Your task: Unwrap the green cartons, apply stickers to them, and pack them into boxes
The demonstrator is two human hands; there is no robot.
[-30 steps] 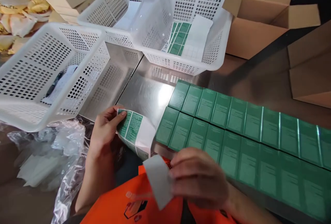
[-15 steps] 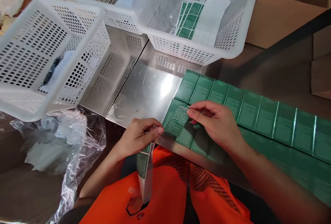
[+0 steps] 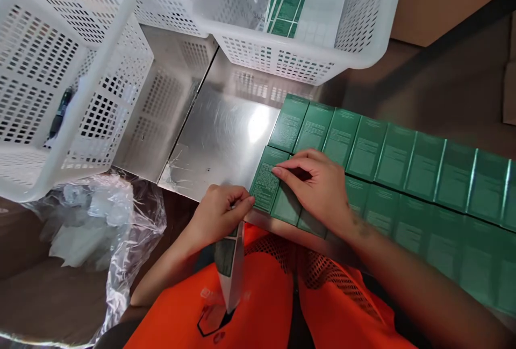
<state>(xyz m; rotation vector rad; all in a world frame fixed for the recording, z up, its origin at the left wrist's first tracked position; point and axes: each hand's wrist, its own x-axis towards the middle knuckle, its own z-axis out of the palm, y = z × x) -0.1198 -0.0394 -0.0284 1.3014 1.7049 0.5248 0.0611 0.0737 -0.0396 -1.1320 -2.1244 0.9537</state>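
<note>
A green printed sticker lies flat over the box at the left end of the near row of green boxes. My right hand is closed in a pinch at the sticker's upper right edge. My left hand, also closed, grips a narrow strip of green stickers that hangs down in front of the orange vest. Its thumb tip is close to the lower left corner of the same box. How firmly the right fingertips still grip the sticker is hard to see.
Beyond the metal tabletop stands a white perforated basket holding green sticker sheets. Another white basket with a pen inside is at the left. A clear plastic bag with backing scraps hangs below. Cardboard stands far right.
The sticker, which was slanted and partly raised over the box, now lies in line with it. My right hand has moved slightly left with it. The view has shifted a little.
</note>
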